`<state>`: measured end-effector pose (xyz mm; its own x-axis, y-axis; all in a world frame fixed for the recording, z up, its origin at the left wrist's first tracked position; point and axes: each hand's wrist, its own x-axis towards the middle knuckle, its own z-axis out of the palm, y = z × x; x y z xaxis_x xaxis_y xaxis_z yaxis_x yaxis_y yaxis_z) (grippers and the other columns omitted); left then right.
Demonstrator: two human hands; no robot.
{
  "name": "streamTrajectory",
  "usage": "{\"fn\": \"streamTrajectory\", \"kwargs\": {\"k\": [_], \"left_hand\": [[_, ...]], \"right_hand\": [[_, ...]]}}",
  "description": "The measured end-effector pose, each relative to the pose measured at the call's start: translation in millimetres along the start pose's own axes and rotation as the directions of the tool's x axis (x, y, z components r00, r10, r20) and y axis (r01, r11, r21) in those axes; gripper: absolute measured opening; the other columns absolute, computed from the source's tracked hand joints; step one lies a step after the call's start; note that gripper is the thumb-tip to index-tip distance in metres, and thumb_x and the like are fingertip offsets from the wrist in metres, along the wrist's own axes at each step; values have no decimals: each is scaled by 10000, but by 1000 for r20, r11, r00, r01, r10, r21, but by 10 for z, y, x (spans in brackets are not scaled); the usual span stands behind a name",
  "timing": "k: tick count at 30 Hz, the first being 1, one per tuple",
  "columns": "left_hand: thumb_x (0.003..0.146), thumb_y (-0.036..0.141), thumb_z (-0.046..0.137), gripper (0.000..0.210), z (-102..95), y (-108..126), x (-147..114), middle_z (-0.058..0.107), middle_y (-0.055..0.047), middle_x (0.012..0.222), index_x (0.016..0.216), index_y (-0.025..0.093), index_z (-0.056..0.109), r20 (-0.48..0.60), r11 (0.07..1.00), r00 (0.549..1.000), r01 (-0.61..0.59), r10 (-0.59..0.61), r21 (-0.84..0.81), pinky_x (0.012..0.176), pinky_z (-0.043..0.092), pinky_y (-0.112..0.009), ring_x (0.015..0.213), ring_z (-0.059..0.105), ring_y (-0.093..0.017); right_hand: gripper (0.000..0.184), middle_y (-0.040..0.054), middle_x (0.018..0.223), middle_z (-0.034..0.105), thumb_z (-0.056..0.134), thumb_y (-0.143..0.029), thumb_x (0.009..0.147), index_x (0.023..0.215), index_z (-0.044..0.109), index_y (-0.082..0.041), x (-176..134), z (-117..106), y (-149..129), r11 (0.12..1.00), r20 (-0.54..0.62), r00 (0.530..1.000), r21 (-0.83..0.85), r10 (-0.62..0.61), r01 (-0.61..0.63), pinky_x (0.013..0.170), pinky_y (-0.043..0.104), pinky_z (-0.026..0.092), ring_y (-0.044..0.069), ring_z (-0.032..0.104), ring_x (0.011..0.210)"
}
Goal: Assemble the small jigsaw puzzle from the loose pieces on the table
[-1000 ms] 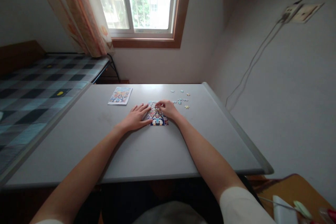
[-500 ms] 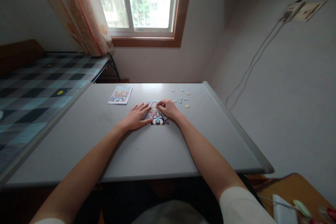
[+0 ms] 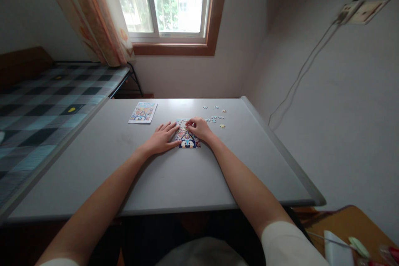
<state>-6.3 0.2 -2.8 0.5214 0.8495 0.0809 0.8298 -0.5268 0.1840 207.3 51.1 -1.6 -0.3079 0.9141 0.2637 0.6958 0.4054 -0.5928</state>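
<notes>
A partly assembled jigsaw puzzle lies on the table, with a blue-and-white cartoon face along its near edge. Flat beside it, with fingers spread, my left hand rests its fingertips and thumb on the puzzle's left side. My right hand reaches over the upper right part, thumb and fingers pinched on a puzzle piece that they mostly hide. Several loose puzzle pieces lie scattered right of and beyond that hand, including a yellowish puzzle piece.
A printed picture card lies at the table's back left. The grey table has raised side edges. A checkered bed stands to the left, a wall with a cable to the right. A wooden stool holds small items.
Hardly anything differs. My right fingers have shifted very slightly at the puzzle, and my left hand stays in place.
</notes>
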Motion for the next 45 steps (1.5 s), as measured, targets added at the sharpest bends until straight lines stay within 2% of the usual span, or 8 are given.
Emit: {"fn": "streamTrajectory", "kwargs": {"k": [5,9,13,17,23,32,45], "left_hand": [[919,645,405,737,18,-15,3,274,-65,1578,1509,210,332,-8,1000,1000,-1,1,-2,1188,131,-443,1464,182,-275],[914,649,413,737,37,-28,4,280,-60,1576,1508,221,333,-18,1000,1000,-4,4,-11,1187,132,-444,1463,185,-276],[916,642,414,733,36,-27,3,276,-67,1576,1509,219,332,-16,1000,1000,0,0,-11,1186,135,-447,1460,194,-279],[919,639,411,730,22,-16,0,288,-68,1572,1507,214,335,-14,1000,1000,-2,2,-8,1186,136,-448,1459,198,-283],[923,637,408,729,24,-21,2,269,-64,1579,1511,213,327,-12,1000,1000,-4,4,0,1187,129,-445,1463,184,-275],[919,642,406,731,14,-9,2,274,-62,1577,1510,217,330,-9,1000,1000,2,-2,-6,1188,126,-445,1462,186,-278],[920,640,407,734,22,-11,-4,274,-66,1577,1511,212,327,-13,1000,1000,-4,4,-6,1185,133,-445,1462,188,-275]], "right_hand": [[164,-2,814,709,614,-204,768,838,759,-238,-15,6,-17,1000,25,1000,-10,4,-4,826,277,405,150,574,790],[164,3,852,714,608,-248,778,832,760,-269,-14,34,-41,997,15,999,-75,34,-33,915,343,366,200,550,912],[169,15,877,714,596,-273,786,831,759,-280,-11,57,-56,993,14,999,-108,47,-45,920,379,351,240,513,990],[168,4,843,712,594,-278,785,827,757,-277,-23,64,-49,996,4,999,-84,43,-43,927,385,345,238,521,966],[152,9,805,708,617,-297,796,851,752,-254,-40,80,-37,997,-76,995,-27,65,-67,937,351,355,206,551,927],[138,23,827,705,618,-320,812,831,736,-251,-40,88,-54,991,-56,993,-76,103,-107,914,368,354,225,539,955],[144,24,830,715,607,-291,801,815,738,-234,-44,70,-52,995,-86,993,-56,77,-82,900,351,393,208,573,907]]}}
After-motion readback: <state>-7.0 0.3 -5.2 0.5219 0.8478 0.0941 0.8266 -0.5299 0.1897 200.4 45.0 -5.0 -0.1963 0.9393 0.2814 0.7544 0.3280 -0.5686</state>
